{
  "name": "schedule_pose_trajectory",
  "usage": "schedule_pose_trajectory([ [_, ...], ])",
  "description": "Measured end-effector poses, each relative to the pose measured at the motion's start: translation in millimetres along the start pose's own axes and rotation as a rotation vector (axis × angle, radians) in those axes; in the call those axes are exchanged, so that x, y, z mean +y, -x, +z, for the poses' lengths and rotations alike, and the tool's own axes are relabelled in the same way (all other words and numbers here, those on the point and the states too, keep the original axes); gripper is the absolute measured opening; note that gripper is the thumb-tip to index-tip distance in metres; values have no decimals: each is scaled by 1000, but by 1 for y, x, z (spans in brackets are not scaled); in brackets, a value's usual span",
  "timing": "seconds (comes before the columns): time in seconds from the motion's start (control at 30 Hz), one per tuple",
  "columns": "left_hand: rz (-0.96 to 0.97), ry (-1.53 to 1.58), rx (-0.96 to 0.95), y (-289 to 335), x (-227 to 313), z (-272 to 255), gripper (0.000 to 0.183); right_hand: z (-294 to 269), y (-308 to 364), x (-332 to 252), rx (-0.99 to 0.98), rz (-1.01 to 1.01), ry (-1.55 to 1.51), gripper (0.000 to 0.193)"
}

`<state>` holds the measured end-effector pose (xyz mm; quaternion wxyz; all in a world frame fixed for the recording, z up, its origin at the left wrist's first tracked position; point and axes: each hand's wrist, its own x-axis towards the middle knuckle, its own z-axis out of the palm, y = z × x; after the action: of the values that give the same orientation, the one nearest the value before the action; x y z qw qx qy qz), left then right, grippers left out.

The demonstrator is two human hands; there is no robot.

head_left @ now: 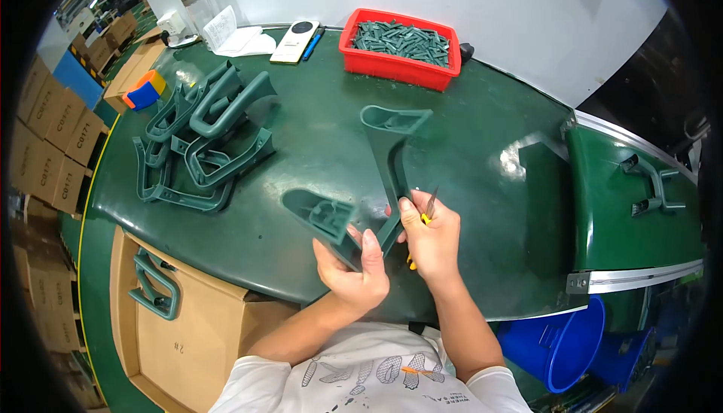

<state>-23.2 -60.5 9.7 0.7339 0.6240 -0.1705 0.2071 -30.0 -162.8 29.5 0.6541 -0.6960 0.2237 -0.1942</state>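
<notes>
One bent dark-green plastic handle [388, 158] is over the glossy green table [482, 161], left hand [352, 276] curling fingers round it, right hand [434, 238] pinching it and a yellow-handled metal tool [426, 218]; apparently positioning, next needing steadiness.

The right hand [435, 236] hides the middle of the tool [430, 206]; the left hand [352, 276] covers part of the green handle [395, 168].

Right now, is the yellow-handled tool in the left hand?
No, the yellow-handled tool is in the right hand, while the left hand grips the green plastic handle.
</notes>
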Motion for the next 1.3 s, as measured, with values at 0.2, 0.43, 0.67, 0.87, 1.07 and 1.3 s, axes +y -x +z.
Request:
schedule_pose_trajectory([
  [0.2,293,-264,-163,-1,-16,-24,16,-19,-5,-6,-245,333,-7,21],
  [0.43,-137,-137,95,-25,-12,-21,18,0,49,7,-313,350,-201,10],
  [0.67,-539,346,120,-44,-8,-41,23,-46,18,-76,118,-840,-337,18],
  [0.87,-682,442,10,-43,9,-37,24,-23,-61,-78,-58,-351,359,30],
  [1.07,-668,776,-157,-38,13,-44,31,-15,5,-11,-287,-208,465,21],
  [1.3,353,-440,-473,-49,-20,-49,47,-5,42,-16,-325,447,-395,23],
])
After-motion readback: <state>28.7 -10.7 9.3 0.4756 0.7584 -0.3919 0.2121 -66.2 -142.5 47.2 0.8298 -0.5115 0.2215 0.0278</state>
